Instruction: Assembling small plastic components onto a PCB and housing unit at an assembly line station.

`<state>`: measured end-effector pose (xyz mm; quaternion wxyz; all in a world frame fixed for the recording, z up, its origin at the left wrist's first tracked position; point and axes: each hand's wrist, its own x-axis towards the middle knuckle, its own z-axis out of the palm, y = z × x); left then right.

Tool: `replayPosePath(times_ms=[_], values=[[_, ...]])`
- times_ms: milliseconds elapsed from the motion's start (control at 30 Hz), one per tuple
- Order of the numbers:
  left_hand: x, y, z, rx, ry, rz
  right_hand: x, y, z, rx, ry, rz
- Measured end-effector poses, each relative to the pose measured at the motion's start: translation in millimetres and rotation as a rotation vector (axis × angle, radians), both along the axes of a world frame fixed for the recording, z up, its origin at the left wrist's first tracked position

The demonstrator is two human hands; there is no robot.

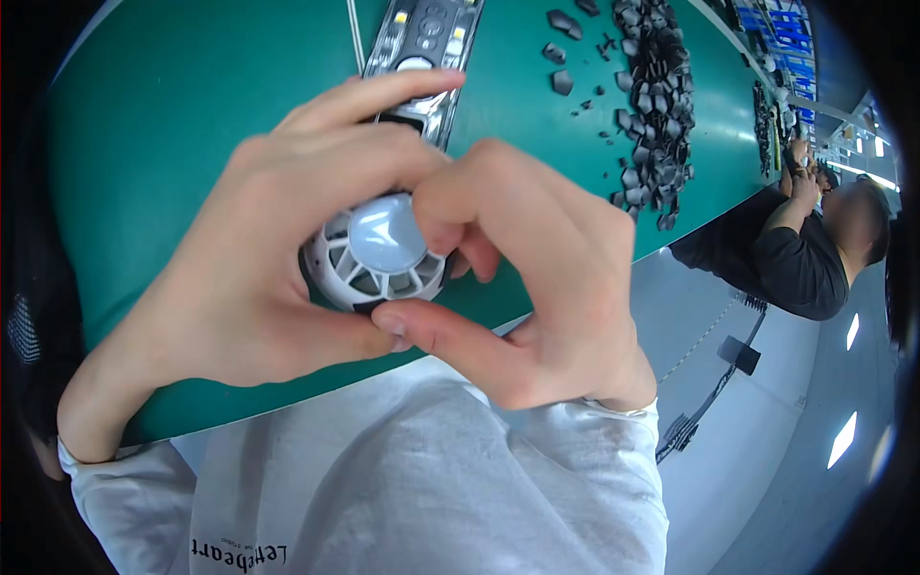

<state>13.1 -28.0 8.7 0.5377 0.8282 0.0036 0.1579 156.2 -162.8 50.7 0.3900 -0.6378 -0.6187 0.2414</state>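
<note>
Between my two hands is a round white spoked device [387, 236] with a glossy pale-blue dome in its middle and dark pieces at its rim. My left hand [254, 259] curves around its left and far side, thumb along the near edge; one finger stretches out over a long clear-and-grey panel [428, 38]. My right hand [546, 278] grips the device from the right, its index finger bent at the far side. Both thumb tips meet at a dark piece on the near rim. The fingers hide much of the rim and the underside.
The green table [163, 125] lies under my hands. A long heap of small black angular plastic pieces [659, 105] spreads at the far right, several lying loose beside it. Beyond the table's right edge sits another person [805, 249] in dark clothing.
</note>
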Motion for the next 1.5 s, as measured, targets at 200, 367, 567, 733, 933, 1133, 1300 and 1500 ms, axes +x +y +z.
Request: replayPosePath(times_ms=[200,367,567,733,933,1133,1300,1500], values=[[5,8,16,0.203,0.124,-0.034,114,15,19,0.071,-0.37,-0.208],[9,19,26,0.571,0.127,-0.045,201,32,9,-0.038,-0.781,-0.322],[5,25,22,0.665,0.015,0.193,207,45,0,-0.15,-0.936,-0.424],[2,25,15,0.589,-0.01,0.2,206,52,7,-0.27,-0.782,-0.553],[3,19,8,0.605,-0.044,0.196,216,60,10,-0.425,-0.867,-0.499],[8,15,5,0.627,-0.1,0.182,228,48,15,-0.413,-0.892,-0.45],[15,35,10,0.518,-0.001,-0.059,177,32,32,-0.364,-0.551,-0.449],[20,13,8,0.507,0.108,0.098,98,-8,32,-0.13,0.05,-0.02]])
